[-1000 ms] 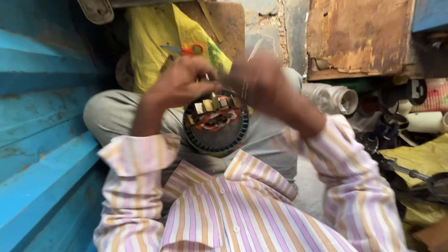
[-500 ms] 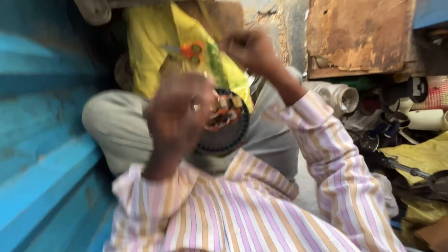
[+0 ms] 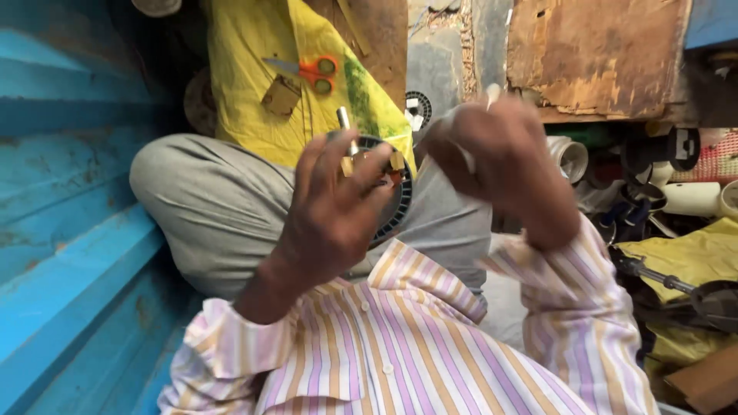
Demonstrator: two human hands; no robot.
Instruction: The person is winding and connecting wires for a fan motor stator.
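A round dark motor stator with copper windings rests on my lap, mostly hidden behind my left hand. That hand lies over its front with the fingers spread around the rim, and a short metal pin sticks up just above the fingertips. To the right of the stator, my right hand is raised with its fingers pinched on a thin white strip, whose tip shows above the knuckles. Both sleeves are striped pink, yellow and white.
Orange-handled scissors lie on a yellow cloth beyond my knee. A blue metal wall closes the left side. A worn wooden board, white pipe fittings, a yellow bag and a dark tool crowd the right.
My left hand has slid from the stator's left edge to cover its front. My right hand lifted away upward, then came down to the stator's right side.
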